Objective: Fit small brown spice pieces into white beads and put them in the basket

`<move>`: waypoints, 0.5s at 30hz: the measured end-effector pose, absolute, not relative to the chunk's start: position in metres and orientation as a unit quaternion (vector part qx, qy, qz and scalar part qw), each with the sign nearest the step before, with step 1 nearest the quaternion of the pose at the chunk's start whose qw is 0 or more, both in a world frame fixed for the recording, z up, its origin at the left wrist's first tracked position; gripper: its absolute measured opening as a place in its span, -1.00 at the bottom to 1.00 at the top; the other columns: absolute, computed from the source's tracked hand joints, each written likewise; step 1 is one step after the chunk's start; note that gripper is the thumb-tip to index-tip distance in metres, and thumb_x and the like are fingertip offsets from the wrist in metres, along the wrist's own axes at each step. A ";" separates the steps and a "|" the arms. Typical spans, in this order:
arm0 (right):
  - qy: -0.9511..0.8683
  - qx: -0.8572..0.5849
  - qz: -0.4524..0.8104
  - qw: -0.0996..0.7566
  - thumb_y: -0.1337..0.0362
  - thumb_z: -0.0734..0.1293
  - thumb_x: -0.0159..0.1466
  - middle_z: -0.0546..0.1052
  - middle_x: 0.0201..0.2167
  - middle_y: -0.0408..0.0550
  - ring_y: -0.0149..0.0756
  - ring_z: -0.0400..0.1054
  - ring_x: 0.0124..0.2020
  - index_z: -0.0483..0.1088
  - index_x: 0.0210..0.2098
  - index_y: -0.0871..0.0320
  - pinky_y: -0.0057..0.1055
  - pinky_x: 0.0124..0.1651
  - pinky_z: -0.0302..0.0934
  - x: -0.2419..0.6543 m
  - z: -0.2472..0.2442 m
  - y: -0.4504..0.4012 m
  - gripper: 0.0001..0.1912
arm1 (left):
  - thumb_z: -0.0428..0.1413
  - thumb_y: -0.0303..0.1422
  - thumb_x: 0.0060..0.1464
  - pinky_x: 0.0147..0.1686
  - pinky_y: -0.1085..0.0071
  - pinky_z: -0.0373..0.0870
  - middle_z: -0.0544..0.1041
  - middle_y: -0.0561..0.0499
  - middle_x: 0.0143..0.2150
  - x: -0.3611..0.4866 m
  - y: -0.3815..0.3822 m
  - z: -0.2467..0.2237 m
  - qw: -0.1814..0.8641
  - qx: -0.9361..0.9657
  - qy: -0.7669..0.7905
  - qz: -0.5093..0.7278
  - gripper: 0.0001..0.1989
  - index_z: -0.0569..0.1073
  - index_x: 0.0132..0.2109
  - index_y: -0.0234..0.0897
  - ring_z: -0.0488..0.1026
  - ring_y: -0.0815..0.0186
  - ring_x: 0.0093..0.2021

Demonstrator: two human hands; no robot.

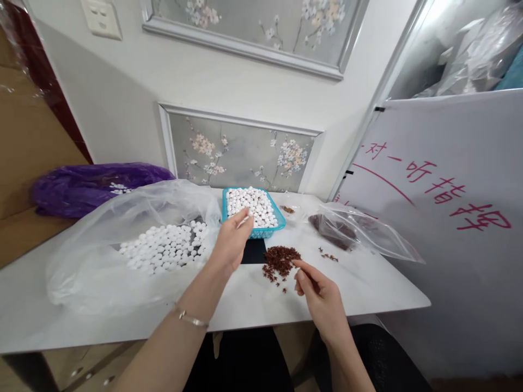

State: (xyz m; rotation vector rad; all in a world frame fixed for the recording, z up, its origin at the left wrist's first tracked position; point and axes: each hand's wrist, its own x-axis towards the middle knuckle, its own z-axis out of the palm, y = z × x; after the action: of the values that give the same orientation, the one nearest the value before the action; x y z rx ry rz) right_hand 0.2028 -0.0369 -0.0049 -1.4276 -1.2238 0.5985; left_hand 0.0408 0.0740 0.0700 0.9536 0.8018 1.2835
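My left hand point(232, 239) is at the front left of a blue plastic basket point(278, 220), its fingers pinched on what looks like a small white ball point(246, 218). White balls point(255, 198) fill the basket to the rim. My right hand point(321, 296) is closed in a pinch at the right edge of a pile of small dark red-brown star-shaped pieces point(281, 258). Whatever lies between its fingertips is too small to make out. A few loose pieces point(284, 290) lie in front of the pile.
A clear plastic bag point(93, 261) with many white balls lies open on the white table point(245, 305) at left. Behind it is a purple bag point(102, 179). At right, a clear bag point(339, 228) holds dark brown material. A whiteboard point(441, 272) stands along the right.
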 end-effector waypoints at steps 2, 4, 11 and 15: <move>-0.517 -0.617 0.235 0.545 0.14 0.22 0.25 0.43 -0.53 -0.10 -0.34 0.31 -0.51 0.43 -0.09 0.22 -0.39 -0.37 0.28 0.207 -0.009 -0.036 -0.65 | 0.12 -0.46 0.05 0.17 0.26 0.14 0.09 -0.29 0.31 0.044 0.094 0.080 0.627 0.410 0.357 0.558 -0.49 0.23 0.15 -0.40 0.14 0.16 0.25; -0.535 -0.627 0.215 0.523 0.15 0.22 0.24 0.49 -0.43 -0.03 -0.29 0.36 -0.45 0.45 -0.13 0.20 -0.36 -0.32 0.30 0.207 -0.012 -0.035 -0.67 | 0.11 -0.47 0.06 0.18 0.21 0.13 -0.01 -0.36 0.33 0.039 0.103 0.086 0.631 0.413 0.359 0.550 -0.40 0.12 0.22 -0.45 0.11 0.13 0.26; -0.616 -0.641 0.173 0.423 0.30 0.28 0.17 0.48 -0.36 -0.05 -0.27 0.37 -0.40 0.45 -0.38 0.12 -0.35 -0.28 0.25 0.199 -0.013 -0.036 -0.90 | 0.16 -0.29 0.02 0.13 0.22 0.22 0.39 -0.14 0.14 -0.042 0.075 0.096 0.522 0.529 0.386 0.547 -0.60 0.40 0.03 -0.28 0.35 0.17 0.10; -0.650 -0.648 0.126 0.377 0.33 0.24 0.18 0.45 -0.36 -0.05 -0.27 0.37 -0.39 0.41 -0.46 0.12 -0.35 -0.27 0.23 0.202 -0.023 -0.036 -0.86 | 0.14 -0.15 -0.02 -0.08 0.26 0.37 0.55 -0.10 -0.09 -0.093 0.057 0.095 0.377 0.604 0.490 0.503 -0.64 0.50 -0.11 -0.26 0.47 0.15 -0.09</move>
State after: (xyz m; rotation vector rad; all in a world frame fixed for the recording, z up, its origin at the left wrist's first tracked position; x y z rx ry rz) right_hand 0.2023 -0.0362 -0.0228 -1.6570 -1.6610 0.3211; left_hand -0.0928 0.0570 0.0948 1.5447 1.2523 1.2859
